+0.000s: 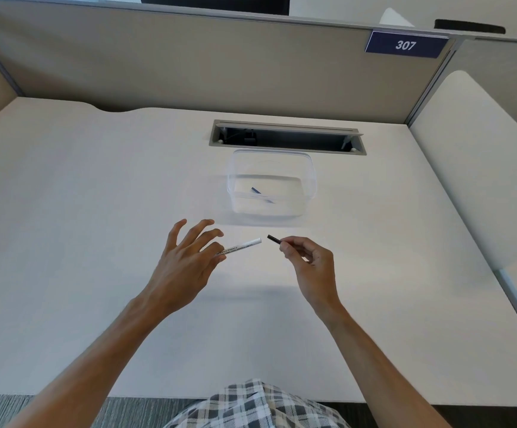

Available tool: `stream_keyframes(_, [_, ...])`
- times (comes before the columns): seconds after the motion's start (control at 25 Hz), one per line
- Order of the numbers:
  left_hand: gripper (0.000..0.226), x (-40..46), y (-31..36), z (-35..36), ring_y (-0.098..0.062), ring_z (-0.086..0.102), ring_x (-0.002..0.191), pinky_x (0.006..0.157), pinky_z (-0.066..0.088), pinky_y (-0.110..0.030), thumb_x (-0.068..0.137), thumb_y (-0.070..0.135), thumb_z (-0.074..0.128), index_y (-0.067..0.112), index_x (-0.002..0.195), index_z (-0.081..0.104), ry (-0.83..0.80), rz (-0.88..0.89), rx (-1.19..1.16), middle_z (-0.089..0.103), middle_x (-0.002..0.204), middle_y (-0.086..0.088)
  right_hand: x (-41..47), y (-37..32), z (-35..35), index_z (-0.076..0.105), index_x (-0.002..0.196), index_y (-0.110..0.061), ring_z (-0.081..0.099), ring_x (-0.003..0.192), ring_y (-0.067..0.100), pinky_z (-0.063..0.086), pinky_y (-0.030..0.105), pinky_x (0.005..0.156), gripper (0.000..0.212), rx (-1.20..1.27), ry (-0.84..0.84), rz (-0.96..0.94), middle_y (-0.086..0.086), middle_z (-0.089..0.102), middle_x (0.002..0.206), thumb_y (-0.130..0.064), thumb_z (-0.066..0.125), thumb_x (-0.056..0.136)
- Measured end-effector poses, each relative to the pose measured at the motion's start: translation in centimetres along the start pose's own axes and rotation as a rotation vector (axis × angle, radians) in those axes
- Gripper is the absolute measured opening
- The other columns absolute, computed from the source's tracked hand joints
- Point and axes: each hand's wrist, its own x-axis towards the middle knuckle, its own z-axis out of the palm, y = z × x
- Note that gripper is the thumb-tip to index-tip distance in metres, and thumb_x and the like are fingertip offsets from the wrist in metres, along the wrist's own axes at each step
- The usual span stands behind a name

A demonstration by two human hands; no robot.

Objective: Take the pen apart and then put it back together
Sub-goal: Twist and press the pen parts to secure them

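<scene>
Pen in two bits, in front of the tub

Left hand (186, 261) pinches the white barrel (243, 246); right hand (308, 262) pinches the black piece (274, 239), ends facing, nearly in line.

Blurred small parts (260, 194) inside container (311, 180)

The left hand (186, 261) pinches a white pen tube (242, 246) with its other fingers spread. The right hand (309, 267) pinches a thin black piece (274, 239), just beside the tube's end. Beyond both hands sits a clear box (313, 180).
</scene>
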Motion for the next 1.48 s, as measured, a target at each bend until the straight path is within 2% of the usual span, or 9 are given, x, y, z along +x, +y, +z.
stream_keyframes(0.12, [0.031, 0.2, 0.2, -0.1, -0.024, 0.044, 0.136, 0.114, 0.022, -0.051, 0.101, 0.032, 0.037, 0.018, 0.095, 0.064, 0.01, 0.01, 0.003, 0.064, 0.122, 0.002, -0.2, -0.8, 0.0, 0.076, 0.089, -0.019, 0.065, 0.078, 0.002, 0.042, 0.014, 0.061, 0.007, -0.004, 0.003, -0.032, -0.012, 0.074, 0.081, -0.015, 0.071, 0.09])
stream_keyframes(0.32, [0.031, 0.3, 0.3, -0.5, -0.025, 0.044, 0.136, 0.114, 0.023, -0.051, 0.101, 0.032, 0.036, 0.017, 0.095, 0.064, 0.025, 0.014, 0.009, 0.064, 0.121, 0.001, -0.4, -1.3, 0.0, 0.076, 0.088, -0.02, 0.064, 0.078, 0.004, 0.04, 0.016, 0.056, 0.007, -0.047, -0.009, -0.074, -0.011, 0.075, 0.084, -0.016, 0.071, 0.09])
stream_keyframes(0.64, [0.03, 0.6, 0.2, -0.7, -0.026, 0.045, 0.135, 0.114, 0.024, -0.053, 0.1, 0.031, 0.039, 0.017, 0.095, 0.065, 0.038, 0.042, 0.044, 0.064, 0.122, 0.0, -0.4, -1.6, -0.6, 0.075, 0.09, -0.02, 0.065, 0.082, 0.003, 0.039, 0.018, 0.059, 0.007, -0.146, -0.062, -0.151, -0.012, 0.075, 0.09, -0.016, 0.07, 0.091])
stream_keyframes(0.72, [0.029, 0.8, 0.2, -0.8, -0.027, 0.045, 0.135, 0.114, 0.024, -0.054, 0.1, 0.031, 0.04, 0.017, 0.095, 0.065, 0.042, 0.059, 0.069, 0.064, 0.122, -0.001, -0.2, -1.6, -1.1, 0.074, 0.09, -0.022, 0.064, 0.084, 0.006, 0.041, 0.023, 0.062, 0.007, -0.214, -0.098, -0.213, -0.012, 0.073, 0.091, -0.017, 0.068, 0.092])
stream_keyframes(0.88, [0.027, 1.2, 0.6, -0.9, -0.027, 0.046, 0.135, 0.114, 0.023, -0.054, 0.099, 0.031, 0.041, 0.018, 0.096, 0.065, 0.045, 0.08, 0.081, 0.064, 0.123, -0.001, 0.3, -1.7, -1.9, 0.074, 0.091, -0.021, 0.063, 0.085, 0.011, 0.04, 0.022, 0.064, 0.008, -0.245, -0.154, -0.265, -0.008, 0.07, 0.091, -0.02, 0.066, 0.094])
stream_keyframes(1.04, [0.025, 1.6, 1.0, -1.0, -0.027, 0.045, 0.135, 0.114, 0.023, -0.054, 0.099, 0.03, 0.042, 0.018, 0.097, 0.064, 0.055, 0.087, 0.055, 0.064, 0.123, -0.001, 0.4, -1.9, -1.8, 0.076, 0.092, -0.02, 0.064, 0.085, 0.009, 0.043, 0.026, 0.067, 0.008, -0.154, -0.154, -0.2, -0.005, 0.071, 0.09, -0.021, 0.068, 0.092])
stream_keyframes(1.24, [0.024, 1.7, 1.2, -1.2, -0.027, 0.045, 0.135, 0.114, 0.023, -0.054, 0.1, 0.029, 0.043, 0.017, 0.096, 0.064, 0.059, 0.083, 0.036, 0.064, 0.122, 0.0, 0.4, -2.5, -2.0, 0.073, 0.084, -0.016, 0.066, 0.078, 0.009, 0.047, 0.02, 0.068, 0.005, 0.02, -0.106, -0.113, -0.005, 0.073, 0.08, -0.016, 0.078, 0.083])
stream_keyframes(1.48, [0.027, 1.7, 1.1, -1.4, -0.027, 0.045, 0.135, 0.114, 0.023, -0.053, 0.101, 0.03, 0.041, 0.017, 0.096, 0.064, 0.057, 0.085, 0.029, 0.064, 0.122, 0.0, 0.2, -2.7, -2.3, 0.079, 0.086, -0.02, 0.067, 0.078, 0.003, 0.048, 0.015, 0.069, 0.01, 0.076, -0.116, -0.057, -0.008, 0.078, 0.085, -0.011, 0.078, 0.083])
